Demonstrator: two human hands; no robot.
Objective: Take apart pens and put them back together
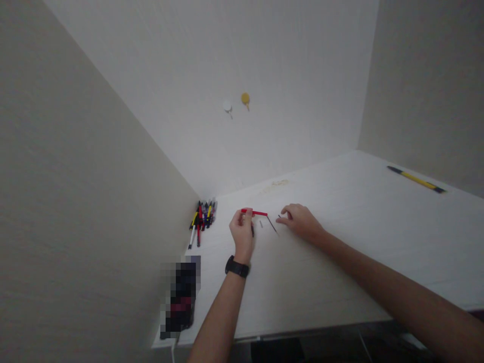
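My left hand (pixel 242 232), with a black watch on its wrist, grips a red pen barrel (pixel 259 213) between thumb and fingers. The barrel points to the right. A thin dark pen refill (pixel 273 226) slants down from near its right end; whether the two touch I cannot tell. A dark piece (pixel 252 231) shows beside the left palm, too small to name. Just to the right, my right hand (pixel 300 220) has thumb and index finger curled toward each other around a tiny dark bit (pixel 280 216). Between the hands a small grey piece (pixel 260 224) lies on the white table (pixel 340 272).
Several pens (pixel 204 217) lie heaped by the left wall. Nearer me, a blurred dark object (pixel 183 297) rests at the table's left edge. A yellow and black pen (pixel 416 179) lies far right. Two hooks, one yellow (pixel 245 98) and one white (pixel 227 106), are on the back wall.
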